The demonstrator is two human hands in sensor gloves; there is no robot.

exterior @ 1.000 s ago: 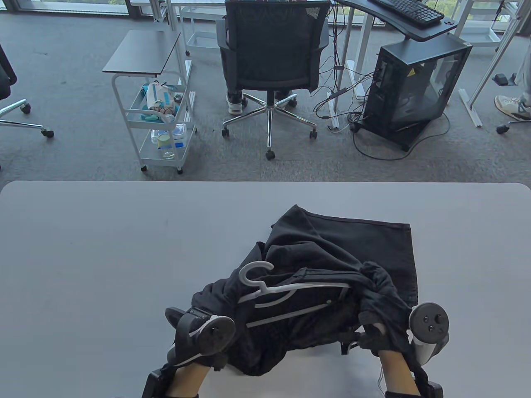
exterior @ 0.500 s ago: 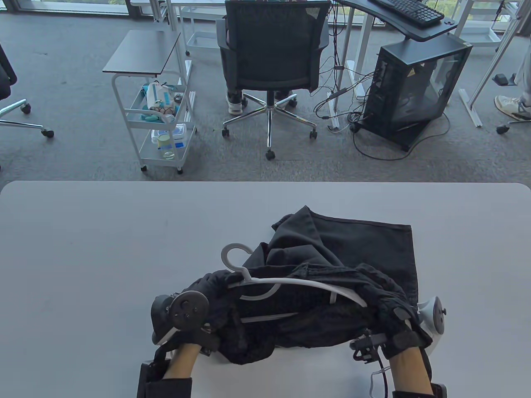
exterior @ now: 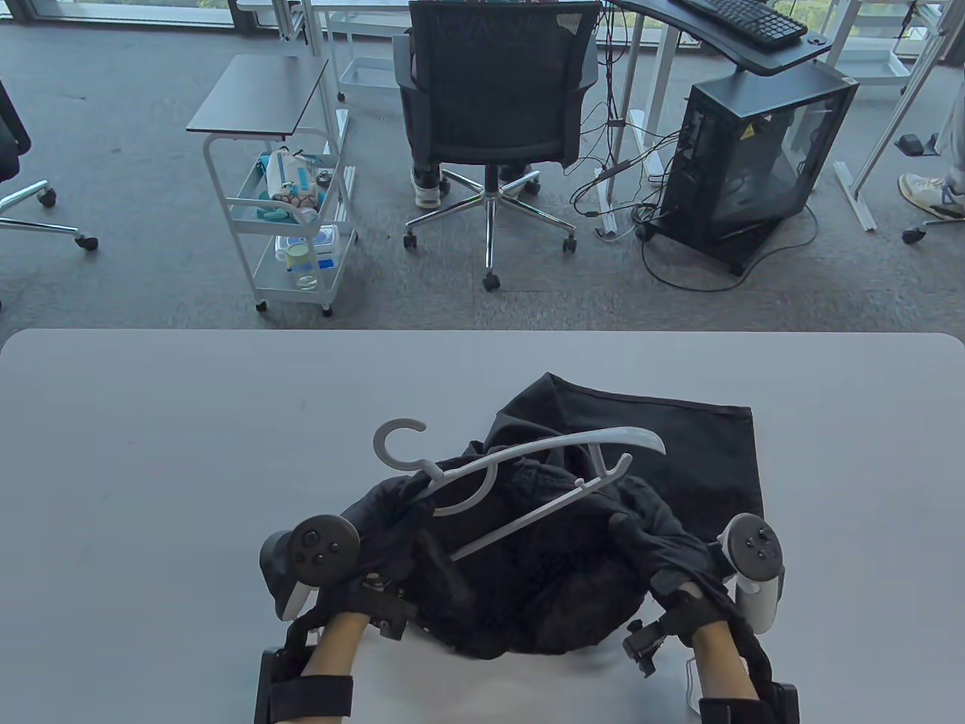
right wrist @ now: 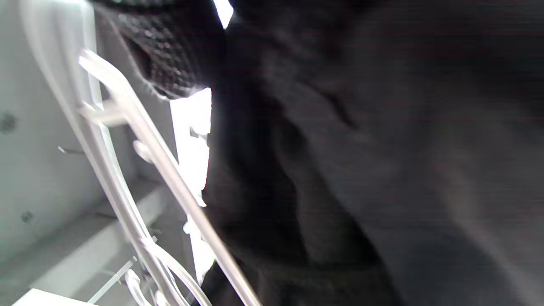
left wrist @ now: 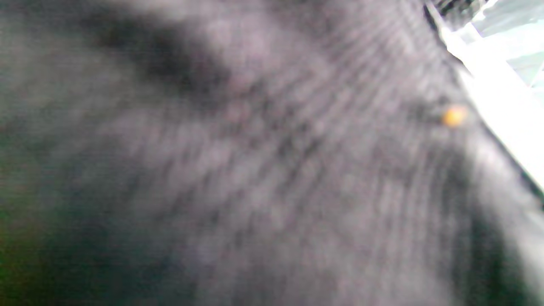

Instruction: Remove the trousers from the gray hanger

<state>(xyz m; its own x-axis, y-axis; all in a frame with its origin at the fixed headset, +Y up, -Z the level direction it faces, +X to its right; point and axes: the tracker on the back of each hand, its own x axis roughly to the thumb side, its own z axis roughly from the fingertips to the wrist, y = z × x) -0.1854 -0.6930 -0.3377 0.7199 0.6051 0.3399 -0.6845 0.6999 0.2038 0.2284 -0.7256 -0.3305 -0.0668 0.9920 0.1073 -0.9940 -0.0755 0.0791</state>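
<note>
The black trousers (exterior: 565, 562) lie bunched on the gray table (exterior: 151, 467), with one leg spread flat to the far right. The gray hanger (exterior: 520, 464) lies on top of them. Its hook points left, its right end is out of the cloth, and its left end is still tucked in the fabric. My left hand (exterior: 422, 573) grips the bunched cloth at the left, its fingers mostly buried. My right hand (exterior: 663, 584) grips the waistband at the right. Blurred black fabric (left wrist: 255, 170) fills the left wrist view. The right wrist view shows the hanger (right wrist: 140, 170) beside the cloth (right wrist: 361, 170).
Beyond the table's far edge stand an office chair (exterior: 494, 98), a white cart (exterior: 290, 219) and a computer tower (exterior: 754, 166). Bare tabletop lies to the left and far side of the trousers.
The hanger's right end has come out of the trousers and swung up and away from me. Both hands have pulled the waistband toward me and the trackers have turned to face up.
</note>
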